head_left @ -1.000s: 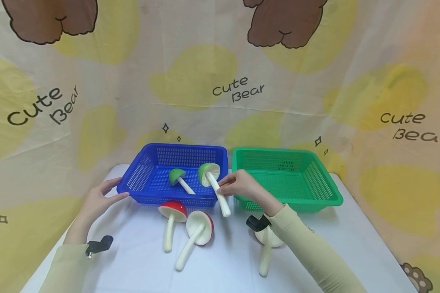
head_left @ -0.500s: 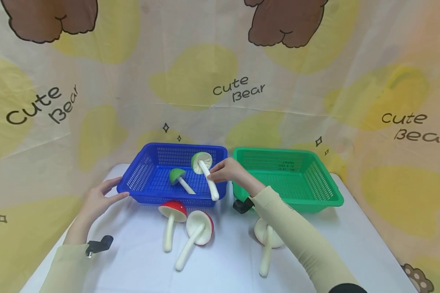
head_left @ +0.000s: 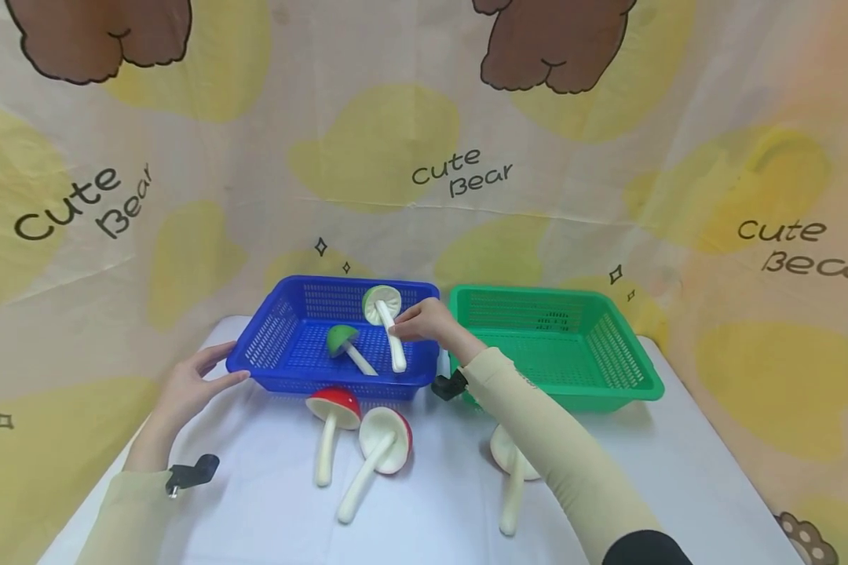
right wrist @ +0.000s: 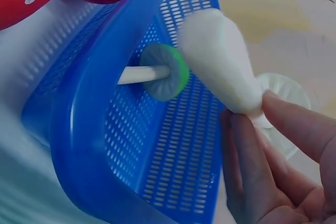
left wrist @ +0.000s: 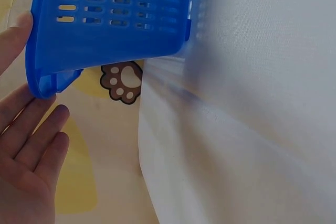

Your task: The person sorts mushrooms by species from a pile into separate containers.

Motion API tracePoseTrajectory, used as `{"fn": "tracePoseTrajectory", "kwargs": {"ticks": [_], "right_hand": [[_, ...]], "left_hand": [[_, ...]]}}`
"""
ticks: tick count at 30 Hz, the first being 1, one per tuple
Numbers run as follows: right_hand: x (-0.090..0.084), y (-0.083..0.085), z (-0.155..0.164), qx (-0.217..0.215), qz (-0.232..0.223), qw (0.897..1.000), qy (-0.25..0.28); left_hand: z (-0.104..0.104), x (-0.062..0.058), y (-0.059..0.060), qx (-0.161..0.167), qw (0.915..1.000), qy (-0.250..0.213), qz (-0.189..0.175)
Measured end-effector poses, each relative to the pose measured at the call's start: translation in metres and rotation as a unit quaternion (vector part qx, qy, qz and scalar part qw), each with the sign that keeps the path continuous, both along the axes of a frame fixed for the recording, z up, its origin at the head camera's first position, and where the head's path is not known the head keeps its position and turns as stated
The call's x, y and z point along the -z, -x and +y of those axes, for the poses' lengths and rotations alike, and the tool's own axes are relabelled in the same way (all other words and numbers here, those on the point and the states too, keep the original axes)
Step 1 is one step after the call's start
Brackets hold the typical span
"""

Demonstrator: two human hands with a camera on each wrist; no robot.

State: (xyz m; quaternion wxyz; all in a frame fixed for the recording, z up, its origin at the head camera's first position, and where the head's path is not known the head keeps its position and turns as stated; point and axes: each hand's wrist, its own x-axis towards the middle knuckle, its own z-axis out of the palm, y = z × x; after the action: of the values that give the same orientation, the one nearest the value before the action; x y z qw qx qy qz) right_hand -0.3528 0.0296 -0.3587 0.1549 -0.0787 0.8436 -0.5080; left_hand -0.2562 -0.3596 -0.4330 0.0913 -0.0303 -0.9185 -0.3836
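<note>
My right hand (head_left: 418, 322) pinches the white stem of a green-capped toy mushroom (head_left: 387, 320) and holds it over the blue basket (head_left: 275, 367); the wrist view shows the same stem (right wrist: 220, 69) between thumb and fingers. A second green mushroom (head_left: 342, 343) lies inside that basket (right wrist: 89, 145). My left hand (head_left: 196, 383) touches the basket's front left corner (left wrist: 44, 80) with straight fingers (left wrist: 31, 140). Two red-capped mushrooms (head_left: 332, 416) (head_left: 378, 449) lie on the white table in front of the basket.
A green basket (head_left: 629, 375) stands to the right of the blue one. Another mushroom (head_left: 513, 479) lies on the white tablecloth (head_left: 424, 510), partly under my right forearm. A bear-print curtain hangs behind the table.
My right hand has carried the green mushroom from the basket's front rim up and back, so it now hangs over the inside of the blue basket. The left hand stays at the corner.
</note>
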Motion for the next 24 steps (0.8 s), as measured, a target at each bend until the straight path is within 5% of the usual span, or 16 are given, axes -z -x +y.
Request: {"fn": "tracePoseTrajectory", "kwargs": {"ticks": [10, 24], "right_hand": [[0.005, 0.004, 0.013, 0.048, -0.026, 0.996, 0.07], [-0.01, -0.028, 0.057, 0.011, -0.001, 0.998, 0.062]], "left_hand": [[0.007, -0.005, 0.0, 0.004, 0.9999, -0.009, 0.006], [0.003, -0.001, -0.001, 0.004, 0.9999, -0.013, 0.009]]}}
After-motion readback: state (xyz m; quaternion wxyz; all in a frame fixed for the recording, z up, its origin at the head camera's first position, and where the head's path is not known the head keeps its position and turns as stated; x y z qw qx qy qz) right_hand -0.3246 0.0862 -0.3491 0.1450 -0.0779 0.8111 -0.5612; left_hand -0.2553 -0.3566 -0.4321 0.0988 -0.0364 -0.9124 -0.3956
